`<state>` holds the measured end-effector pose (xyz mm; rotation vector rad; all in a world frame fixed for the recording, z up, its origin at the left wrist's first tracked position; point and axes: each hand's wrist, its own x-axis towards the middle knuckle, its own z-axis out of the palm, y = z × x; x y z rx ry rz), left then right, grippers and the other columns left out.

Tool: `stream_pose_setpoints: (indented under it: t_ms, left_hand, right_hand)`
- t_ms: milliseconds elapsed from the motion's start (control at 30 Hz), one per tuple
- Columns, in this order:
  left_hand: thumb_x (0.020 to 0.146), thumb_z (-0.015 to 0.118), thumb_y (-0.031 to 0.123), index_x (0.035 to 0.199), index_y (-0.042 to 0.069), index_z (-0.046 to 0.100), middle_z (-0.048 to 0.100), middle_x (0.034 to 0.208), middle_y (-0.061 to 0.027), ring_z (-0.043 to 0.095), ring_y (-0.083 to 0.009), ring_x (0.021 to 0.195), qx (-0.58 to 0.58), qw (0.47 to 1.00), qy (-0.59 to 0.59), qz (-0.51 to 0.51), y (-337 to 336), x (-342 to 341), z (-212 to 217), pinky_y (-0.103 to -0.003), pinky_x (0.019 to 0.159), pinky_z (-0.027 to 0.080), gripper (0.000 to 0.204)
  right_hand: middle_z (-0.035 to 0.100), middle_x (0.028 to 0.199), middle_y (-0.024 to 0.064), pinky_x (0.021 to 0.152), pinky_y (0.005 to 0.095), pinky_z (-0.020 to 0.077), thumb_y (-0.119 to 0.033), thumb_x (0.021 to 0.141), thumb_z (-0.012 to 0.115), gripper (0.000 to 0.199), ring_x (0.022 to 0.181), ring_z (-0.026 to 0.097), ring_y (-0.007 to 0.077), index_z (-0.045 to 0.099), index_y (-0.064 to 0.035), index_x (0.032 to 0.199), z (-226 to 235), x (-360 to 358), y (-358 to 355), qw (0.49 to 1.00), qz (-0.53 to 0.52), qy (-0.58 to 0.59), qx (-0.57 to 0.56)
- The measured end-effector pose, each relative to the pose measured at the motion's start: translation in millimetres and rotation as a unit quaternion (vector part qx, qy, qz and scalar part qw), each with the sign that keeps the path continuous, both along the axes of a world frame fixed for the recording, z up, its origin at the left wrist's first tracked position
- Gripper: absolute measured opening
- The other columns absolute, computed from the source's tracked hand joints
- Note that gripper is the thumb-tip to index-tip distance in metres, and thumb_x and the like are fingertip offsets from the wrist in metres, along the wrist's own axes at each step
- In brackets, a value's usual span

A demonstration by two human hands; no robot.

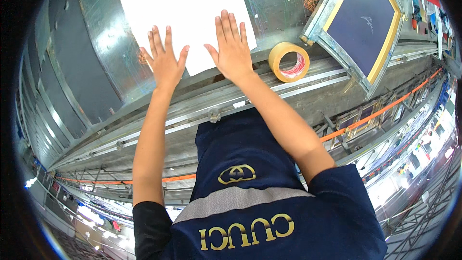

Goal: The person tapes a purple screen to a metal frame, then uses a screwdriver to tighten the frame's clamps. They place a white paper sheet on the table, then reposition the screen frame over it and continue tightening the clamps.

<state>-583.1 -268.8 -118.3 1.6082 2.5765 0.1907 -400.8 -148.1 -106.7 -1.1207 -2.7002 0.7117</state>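
Note:
A large white sheet lies flat on a shiny metal work surface. My left hand rests palm down over the sheet's lower left edge, fingers spread. Palm down on the sheet's lower right part lies my right hand, its fingers stretched out and the thumb apart. One pointed corner of the sheet shows between the two hands. Neither hand grasps anything. Just right of my right wrist sits a roll of tan adhesive tape, apart from the hand.
A framed printing screen with dark mesh and yellow borders leans at the right. Metal rails run along the table's near edge, in front of my body. An orange pipe passes lower right. More dark panels line the left.

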Motion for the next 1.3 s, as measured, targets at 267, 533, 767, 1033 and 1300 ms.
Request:
stream_pose_setpoints:
  t_ms: [267,533,767,1033,1300]
  left_hand:
    - [0.094,0.058,0.061,0.159,0.011,0.027,0.012,0.167,-0.0228,0.008,-0.0403,0.155,0.000,1.000,0.016,-0.017,1,8,-4,-0.072,0.116,0.003,0.088]
    - [0.093,0.059,0.059,0.154,0.006,0.034,0.016,0.165,-0.0234,0.013,-0.0417,0.154,0.050,0.999,-0.013,0.011,69,21,50,-0.071,0.116,0.011,0.085]
    - [0.095,0.050,0.066,0.162,0.023,0.023,0.014,0.170,-0.0096,0.011,-0.0290,0.157,-0.016,0.996,0.013,-0.085,105,117,1,-0.070,0.117,-0.002,0.084]
    - [0.093,0.063,0.055,0.147,0.014,0.051,0.044,0.153,-0.0169,0.039,-0.0346,0.142,-0.019,0.997,-0.055,-0.052,154,135,56,-0.063,0.112,0.029,0.068]
    - [0.095,0.054,0.063,0.137,-0.004,0.056,0.065,0.128,-0.0270,0.063,-0.0387,0.118,0.013,0.819,-0.567,0.085,267,249,84,-0.044,0.100,0.047,0.079]
  right_hand:
    - [0.019,0.167,0.0193,0.125,0.0505,0.0110,-0.050,0.097,0.054,0.081,0.156,0.014,0.0315,0.031,0.0018,0.155,0,28,-19,1.000,-0.004,-0.005,-0.018]
    - [0.014,0.164,0.0294,0.123,0.0506,0.0217,-0.029,0.091,0.068,0.072,0.154,0.015,0.0407,0.042,0.0068,0.147,55,107,-42,0.979,0.097,-0.009,-0.177]
    - [0.074,0.112,0.0132,0.096,0.0332,0.0507,-0.023,0.097,0.068,0.033,0.100,0.068,0.0170,0.070,-0.0023,0.122,183,258,41,0.871,-0.213,0.158,-0.413]
    - [0.068,0.116,0.0145,0.097,0.0343,0.0473,-0.041,0.095,0.070,0.055,0.108,0.062,0.0204,0.063,0.0045,0.124,37,531,195,0.795,-0.592,0.126,-0.040]
    - [0.070,0.112,0.0114,0.089,0.0324,0.0499,-0.034,0.093,0.075,0.055,0.096,0.065,0.0175,0.064,0.0089,0.125,75,480,194,0.808,-0.525,0.208,-0.167]
